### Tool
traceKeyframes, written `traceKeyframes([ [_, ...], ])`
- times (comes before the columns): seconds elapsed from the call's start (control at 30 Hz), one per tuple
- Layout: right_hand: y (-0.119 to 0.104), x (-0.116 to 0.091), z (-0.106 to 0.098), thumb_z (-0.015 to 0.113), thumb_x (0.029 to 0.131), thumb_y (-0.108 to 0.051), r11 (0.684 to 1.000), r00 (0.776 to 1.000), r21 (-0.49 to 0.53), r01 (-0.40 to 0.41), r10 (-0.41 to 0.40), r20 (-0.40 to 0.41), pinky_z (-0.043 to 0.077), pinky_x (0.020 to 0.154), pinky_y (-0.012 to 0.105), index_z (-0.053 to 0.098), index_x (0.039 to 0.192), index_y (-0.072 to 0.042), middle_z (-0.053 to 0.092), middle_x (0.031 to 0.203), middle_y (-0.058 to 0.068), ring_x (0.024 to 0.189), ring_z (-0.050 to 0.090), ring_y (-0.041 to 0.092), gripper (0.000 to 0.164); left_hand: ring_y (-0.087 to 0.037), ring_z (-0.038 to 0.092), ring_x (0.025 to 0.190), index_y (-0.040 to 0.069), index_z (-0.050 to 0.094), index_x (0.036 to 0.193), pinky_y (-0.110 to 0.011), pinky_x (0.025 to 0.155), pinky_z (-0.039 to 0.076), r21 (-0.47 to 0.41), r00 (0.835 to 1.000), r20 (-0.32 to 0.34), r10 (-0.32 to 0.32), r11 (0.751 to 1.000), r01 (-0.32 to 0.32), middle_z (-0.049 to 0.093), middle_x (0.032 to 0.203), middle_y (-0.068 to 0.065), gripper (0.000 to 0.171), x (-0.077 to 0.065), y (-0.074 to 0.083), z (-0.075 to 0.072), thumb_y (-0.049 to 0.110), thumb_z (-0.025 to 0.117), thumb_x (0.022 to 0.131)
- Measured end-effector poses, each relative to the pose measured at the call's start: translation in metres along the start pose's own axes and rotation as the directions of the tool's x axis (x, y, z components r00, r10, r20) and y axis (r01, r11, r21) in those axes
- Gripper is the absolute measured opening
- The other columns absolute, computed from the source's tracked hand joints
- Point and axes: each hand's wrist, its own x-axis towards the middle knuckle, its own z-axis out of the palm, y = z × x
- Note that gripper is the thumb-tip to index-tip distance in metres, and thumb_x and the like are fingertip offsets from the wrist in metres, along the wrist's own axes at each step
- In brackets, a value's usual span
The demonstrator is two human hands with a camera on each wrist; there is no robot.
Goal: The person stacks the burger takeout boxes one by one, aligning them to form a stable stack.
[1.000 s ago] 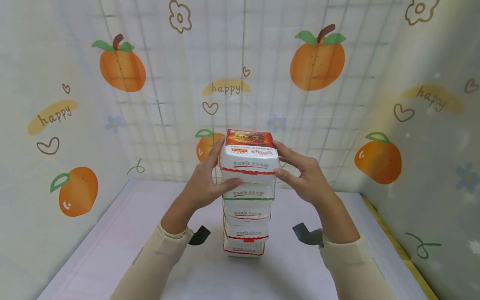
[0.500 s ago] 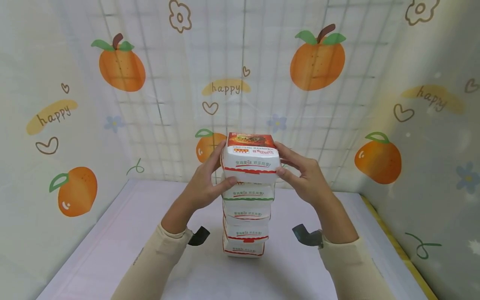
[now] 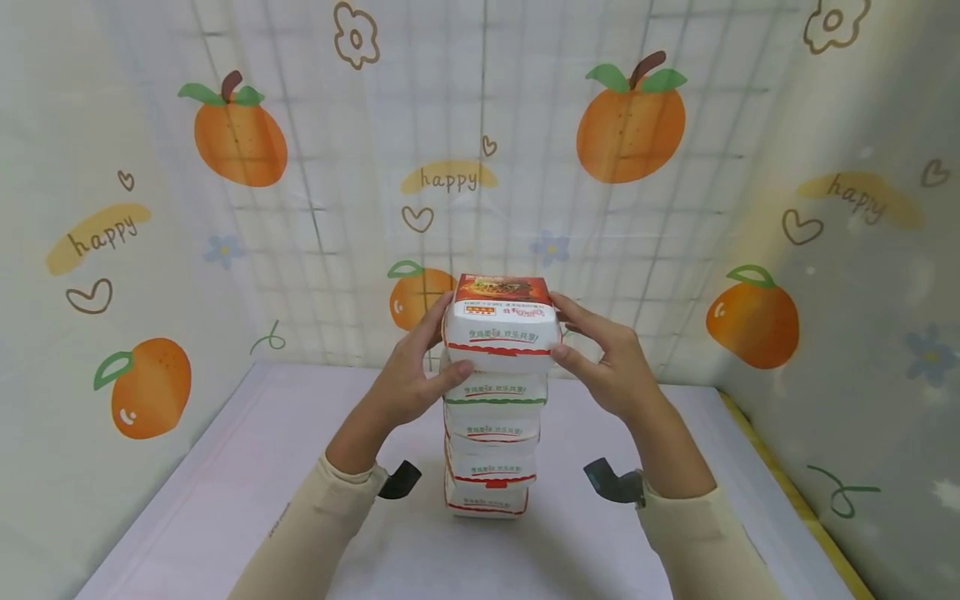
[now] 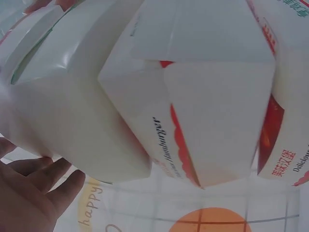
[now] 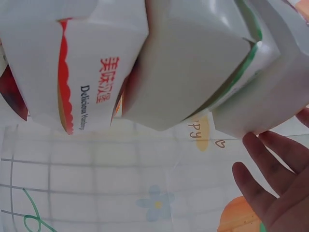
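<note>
A white hamburger box with a red burger picture on its lid is at the top of an upright column of similar boxes. My left hand grips its left side, thumb on the lower front edge. On the opposite side my right hand holds it, thumb near the front corner. Directly below is a green-edged box; several red-edged boxes stand under that, slightly offset. Whether the top box rests on the green-edged one, I cannot tell. Side walls of the white boxes fill the left wrist view.
The column stands on a pale tabletop. Behind it hangs a white curtain printed with oranges, over a wire grid, and it continues along both sides. A yellow strip runs along the table's right edge. Dark camera mounts stick out from both wrists.
Both hands have brought the top box down a little, closer over the green-edged box, and slightly right. The lower boxes hold their places; the whole head view has shifted slightly.
</note>
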Motion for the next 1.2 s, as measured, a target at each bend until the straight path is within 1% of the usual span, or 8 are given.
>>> traceKeyframes([
  [0.13,0.0,-0.002,0.002,0.068,0.091,-0.027,1.0,1.0,-0.016,-0.006,0.006,-0.007,0.044,0.091,0.061,0.045,0.148,-0.022,0.059,0.133,0.009,0.118,0.055,0.03,0.061,-0.012,0.047,0.127,0.039,0.015,0.154,-0.053,0.1,0.039,0.006,1.0,-0.016,0.015,1.0,-0.015,0.053,0.132,0.011,0.081,-0.002,-0.003,0.001,0.052,0.062,0.09],
  [0.27,0.001,-0.003,0.003,0.068,0.091,-0.028,1.0,1.0,-0.021,-0.018,0.018,-0.013,0.042,0.093,0.063,0.045,0.148,-0.023,0.058,0.134,0.008,0.118,0.055,0.03,0.062,-0.014,0.047,0.127,0.037,0.016,0.155,-0.053,0.101,0.038,-0.007,0.999,-0.026,0.022,1.0,-0.022,0.052,0.135,0.01,0.082,-0.002,-0.005,0.003,0.054,0.061,0.089],
  [0.53,-0.001,-0.004,0.002,0.069,0.089,-0.027,0.999,1.0,-0.025,-0.02,0.019,-0.021,0.038,0.095,0.065,0.046,0.147,-0.022,0.057,0.135,0.01,0.12,0.054,0.031,0.062,-0.013,0.042,0.131,0.024,0.014,0.157,-0.055,0.103,0.035,-0.011,0.999,-0.038,0.026,1.0,-0.027,0.046,0.142,0.01,0.09,-0.004,-0.008,0.006,0.057,0.061,0.088],
  [0.63,-0.002,-0.004,0.002,0.069,0.09,-0.028,1.0,1.0,-0.022,-0.016,0.016,-0.023,0.038,0.094,0.066,0.046,0.147,-0.02,0.058,0.134,0.011,0.118,0.054,0.032,0.062,-0.013,0.041,0.131,0.029,0.014,0.156,-0.055,0.102,0.036,-0.006,0.999,-0.044,0.023,1.0,-0.024,0.047,0.141,0.01,0.088,-0.004,-0.01,0.006,0.056,0.062,0.087],
  [0.77,-0.002,-0.003,0.003,0.069,0.09,-0.028,0.999,1.0,-0.021,-0.024,0.024,-0.012,0.038,0.093,0.066,0.046,0.147,-0.015,0.059,0.132,0.013,0.118,0.054,0.033,0.062,-0.013,0.039,0.131,0.036,0.016,0.155,-0.057,0.099,0.038,0.006,0.998,-0.057,-0.004,1.0,0.004,0.046,0.141,0.012,0.087,-0.005,-0.01,0.006,0.054,0.065,0.086],
  [0.87,-0.001,-0.003,0.003,0.068,0.09,-0.03,0.999,0.999,-0.025,-0.032,0.032,-0.008,0.038,0.094,0.066,0.045,0.147,-0.016,0.059,0.132,0.013,0.118,0.054,0.033,0.063,-0.013,0.037,0.133,0.032,0.017,0.155,-0.057,0.1,0.037,0.01,0.998,-0.067,-0.008,1.0,0.009,0.045,0.142,0.012,0.087,-0.006,-0.011,0.006,0.054,0.066,0.086],
  [1.0,0.0,-0.004,0.003,0.068,0.09,-0.032,0.999,0.999,-0.025,-0.033,0.033,-0.005,0.037,0.096,0.065,0.045,0.147,-0.02,0.059,0.132,0.012,0.118,0.054,0.032,0.063,-0.013,0.036,0.135,0.028,0.018,0.156,-0.056,0.103,0.035,0.008,0.997,-0.076,0.005,1.0,-0.004,0.041,0.146,0.011,0.088,-0.006,-0.011,0.006,0.055,0.065,0.086],
  [1.2,0.0,-0.003,0.002,0.066,0.09,-0.036,0.999,1.0,-0.046,-0.023,0.023,-0.002,0.038,0.095,0.064,0.044,0.148,-0.024,0.058,0.134,0.011,0.118,0.055,0.032,0.063,-0.014,0.035,0.136,0.034,0.019,0.154,-0.054,0.104,0.035,0.007,0.995,-0.092,0.035,0.999,-0.035,0.035,0.151,0.011,0.085,-0.006,-0.011,0.006,0.059,0.063,0.085],
])
